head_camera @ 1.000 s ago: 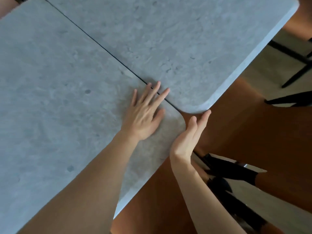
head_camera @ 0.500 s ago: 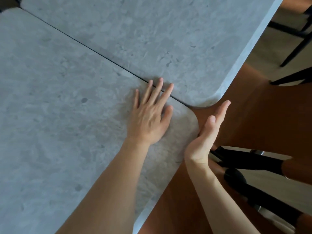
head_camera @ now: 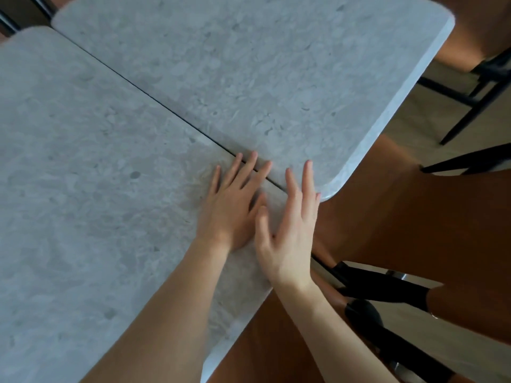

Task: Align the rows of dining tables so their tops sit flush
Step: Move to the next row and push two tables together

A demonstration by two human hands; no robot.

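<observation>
Two grey stone-look table tops meet along a thin dark seam running diagonally. The near table (head_camera: 83, 203) fills the left; the far table (head_camera: 276, 64) lies at the upper right, its rounded corner sticking out a little past the near one. My left hand (head_camera: 235, 205) lies flat on the near top, fingers straight, their tips across the seam. My right hand (head_camera: 290, 225) is flat over the near table's corner, its fingers stretched onto the far table's corner.
Brown chair seats (head_camera: 414, 230) with black metal legs (head_camera: 387, 283) stand close along the right side of the tables. More black chair legs (head_camera: 470, 106) and pale floor show at the upper right. A dark chair frame sits at the top left corner.
My right hand has come up from the tables' side edge and now lies flat across the two corners. The left hand has stayed flat at the seam. The view has pulled back.
</observation>
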